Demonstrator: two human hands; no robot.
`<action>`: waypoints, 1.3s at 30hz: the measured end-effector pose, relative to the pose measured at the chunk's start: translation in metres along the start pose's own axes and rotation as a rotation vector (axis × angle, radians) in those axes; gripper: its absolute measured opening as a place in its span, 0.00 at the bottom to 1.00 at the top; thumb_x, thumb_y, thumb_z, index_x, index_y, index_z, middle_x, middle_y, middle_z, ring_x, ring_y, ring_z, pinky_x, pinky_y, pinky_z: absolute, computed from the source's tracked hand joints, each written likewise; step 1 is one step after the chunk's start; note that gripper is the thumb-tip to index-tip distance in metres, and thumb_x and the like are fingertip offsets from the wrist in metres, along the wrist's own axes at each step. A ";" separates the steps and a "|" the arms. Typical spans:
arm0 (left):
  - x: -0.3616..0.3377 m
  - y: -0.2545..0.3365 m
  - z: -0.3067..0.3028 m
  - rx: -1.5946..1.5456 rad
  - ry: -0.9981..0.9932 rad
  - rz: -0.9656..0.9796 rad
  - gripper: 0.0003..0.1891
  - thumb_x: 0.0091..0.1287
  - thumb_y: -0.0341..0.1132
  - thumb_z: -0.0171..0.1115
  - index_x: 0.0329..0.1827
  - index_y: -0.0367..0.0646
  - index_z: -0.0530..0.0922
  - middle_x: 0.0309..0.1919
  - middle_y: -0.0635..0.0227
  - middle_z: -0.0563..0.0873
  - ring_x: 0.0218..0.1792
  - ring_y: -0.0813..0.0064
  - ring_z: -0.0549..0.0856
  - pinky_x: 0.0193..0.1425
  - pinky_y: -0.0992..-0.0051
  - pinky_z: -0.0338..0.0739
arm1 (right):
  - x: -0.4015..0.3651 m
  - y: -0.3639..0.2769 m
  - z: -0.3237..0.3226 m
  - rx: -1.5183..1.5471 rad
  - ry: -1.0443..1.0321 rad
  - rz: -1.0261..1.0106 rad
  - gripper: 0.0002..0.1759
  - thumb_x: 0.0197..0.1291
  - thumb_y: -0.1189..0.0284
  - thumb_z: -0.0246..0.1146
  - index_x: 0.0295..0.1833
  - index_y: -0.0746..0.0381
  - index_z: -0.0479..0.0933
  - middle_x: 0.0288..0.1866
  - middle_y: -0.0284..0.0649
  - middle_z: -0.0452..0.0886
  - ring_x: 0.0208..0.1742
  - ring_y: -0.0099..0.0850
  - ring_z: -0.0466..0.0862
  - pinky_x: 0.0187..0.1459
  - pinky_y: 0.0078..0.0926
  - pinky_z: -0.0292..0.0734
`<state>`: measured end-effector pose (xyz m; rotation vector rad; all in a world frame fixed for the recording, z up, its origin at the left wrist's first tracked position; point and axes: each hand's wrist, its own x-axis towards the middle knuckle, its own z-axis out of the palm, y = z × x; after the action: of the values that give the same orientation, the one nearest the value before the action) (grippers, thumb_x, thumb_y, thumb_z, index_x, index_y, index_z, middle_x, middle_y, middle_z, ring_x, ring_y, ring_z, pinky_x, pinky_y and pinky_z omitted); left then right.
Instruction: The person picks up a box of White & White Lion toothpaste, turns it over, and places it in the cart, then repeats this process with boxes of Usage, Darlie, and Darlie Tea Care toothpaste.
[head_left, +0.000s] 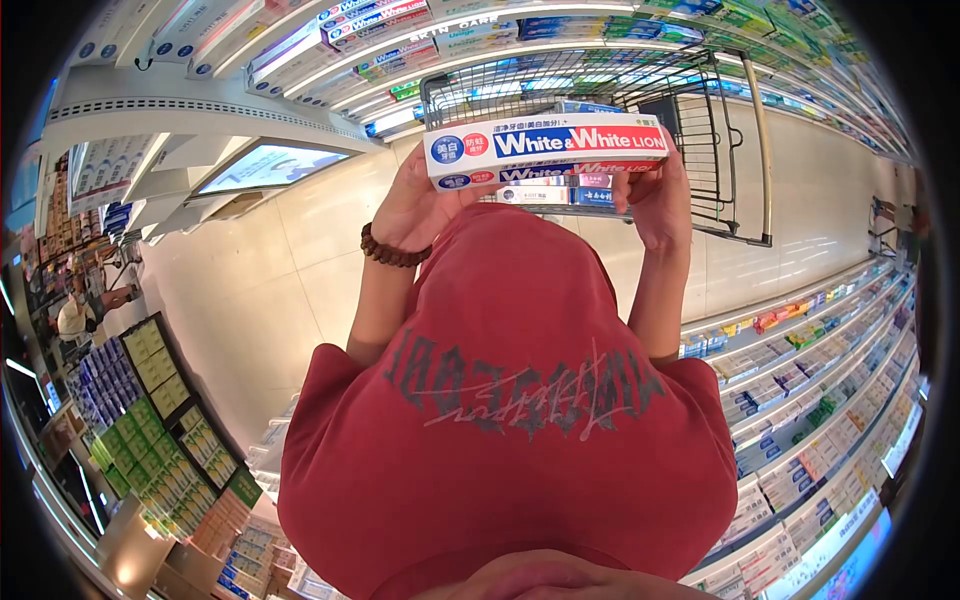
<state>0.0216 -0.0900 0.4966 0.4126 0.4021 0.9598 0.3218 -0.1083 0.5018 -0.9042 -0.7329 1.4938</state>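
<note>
I see a wire shopping cart (pixel 715 130) straight ahead, with a few smaller toothpaste boxes (pixel 560 195) lying in it. In front of the cart, the White & White Lion toothpaste box (pixel 548 148) is held level above the red shirt (pixel 510 420). My left hand (pixel 415 205), with a bead bracelet (pixel 390 250) at the wrist, is closed round the box's left end. My right hand (pixel 655 205) grips its right end. Stocked shelves (pixel 810 370) run right of the cart. Another person (pixel 72 318) stands far to its left.
</note>
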 end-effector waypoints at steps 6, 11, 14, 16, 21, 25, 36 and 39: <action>0.004 -0.005 -0.003 -0.086 -0.146 0.178 0.30 0.75 0.46 0.57 0.77 0.49 0.61 0.80 0.60 0.56 0.78 0.57 0.59 0.79 0.52 0.58 | 0.003 0.002 0.004 0.061 -0.035 0.033 0.37 0.66 0.44 0.60 0.64 0.64 0.67 0.36 0.40 0.81 0.24 0.28 0.80 0.23 0.24 0.76; 0.006 -0.007 -0.004 -0.171 -0.088 0.224 0.32 0.75 0.43 0.56 0.79 0.49 0.58 0.81 0.58 0.52 0.79 0.58 0.56 0.81 0.55 0.56 | 0.003 0.005 0.005 0.095 -0.044 0.043 0.29 0.69 0.50 0.61 0.63 0.62 0.68 0.33 0.35 0.78 0.26 0.29 0.81 0.24 0.24 0.75; 0.008 -0.008 -0.009 -0.174 -0.116 0.221 0.32 0.75 0.43 0.56 0.79 0.48 0.58 0.81 0.58 0.53 0.80 0.58 0.55 0.80 0.55 0.57 | 0.002 0.006 0.004 0.109 -0.057 0.032 0.27 0.71 0.53 0.60 0.62 0.62 0.69 0.31 0.34 0.76 0.27 0.29 0.82 0.24 0.24 0.75; 0.009 -0.008 -0.009 -0.188 -0.115 0.222 0.32 0.75 0.43 0.58 0.79 0.48 0.58 0.80 0.58 0.55 0.79 0.58 0.56 0.80 0.55 0.58 | 0.002 0.006 0.004 0.099 -0.054 0.030 0.27 0.70 0.52 0.60 0.63 0.62 0.69 0.31 0.34 0.77 0.28 0.29 0.82 0.25 0.23 0.75; 0.009 -0.007 -0.009 -0.221 -0.095 0.218 0.32 0.74 0.42 0.59 0.78 0.48 0.59 0.79 0.59 0.57 0.79 0.59 0.59 0.79 0.55 0.60 | 0.001 0.005 0.005 0.069 -0.046 0.022 0.27 0.70 0.53 0.60 0.63 0.62 0.69 0.31 0.35 0.78 0.27 0.28 0.82 0.25 0.23 0.76; 0.009 -0.008 -0.012 -0.278 -0.117 0.212 0.30 0.74 0.42 0.59 0.76 0.48 0.62 0.79 0.60 0.59 0.78 0.60 0.60 0.79 0.55 0.62 | 0.002 0.005 0.006 0.066 -0.041 0.027 0.26 0.71 0.53 0.59 0.62 0.62 0.69 0.30 0.36 0.78 0.27 0.28 0.82 0.25 0.22 0.76; 0.007 -0.008 -0.017 -0.325 -0.163 0.179 0.26 0.75 0.41 0.57 0.74 0.47 0.65 0.78 0.60 0.60 0.78 0.60 0.61 0.78 0.54 0.64 | 0.000 0.010 0.005 -0.020 -0.034 0.033 0.31 0.72 0.48 0.53 0.63 0.65 0.69 0.37 0.40 0.83 0.26 0.25 0.79 0.25 0.21 0.72; 0.008 -0.007 -0.017 -0.315 -0.179 0.165 0.25 0.75 0.39 0.56 0.73 0.47 0.66 0.78 0.60 0.61 0.78 0.59 0.60 0.78 0.54 0.62 | 0.002 0.010 0.007 -0.022 -0.013 0.052 0.31 0.72 0.49 0.52 0.64 0.65 0.70 0.37 0.40 0.83 0.26 0.25 0.79 0.25 0.22 0.72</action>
<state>0.0221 -0.0847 0.4772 0.2437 0.0511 1.1158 0.3103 -0.1076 0.4965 -0.9372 -0.7408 1.5415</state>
